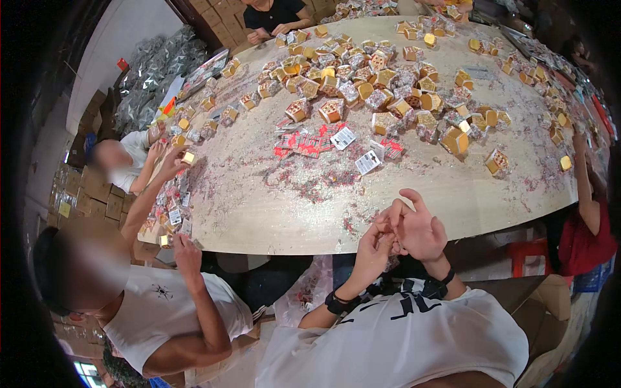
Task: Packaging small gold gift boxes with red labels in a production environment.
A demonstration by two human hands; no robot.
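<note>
My two hands are together above the table's near edge. My right hand (424,236) has its palm turned up, thumb and forefinger apart, and I see nothing in its palm. Pressed against its little-finger side, my left hand (370,253) has its fingers pinched together; what they hold, if anything, is hidden. Beyond the hands lie a white card (368,163) with a hang hole, another white card (343,138), and a spread of red printed cards (309,143). Small house-shaped ornaments, golden and covered with glitter, are heaped farther back, such as one house (332,110).
Loose glitter (317,184) is strewn over the wooden table (272,223). At left, a co-worker (168,304) in white holds small houses. Others sit around the table, one in red (585,242) at right. A red stool (527,253) and an open carton (550,317) stand at right.
</note>
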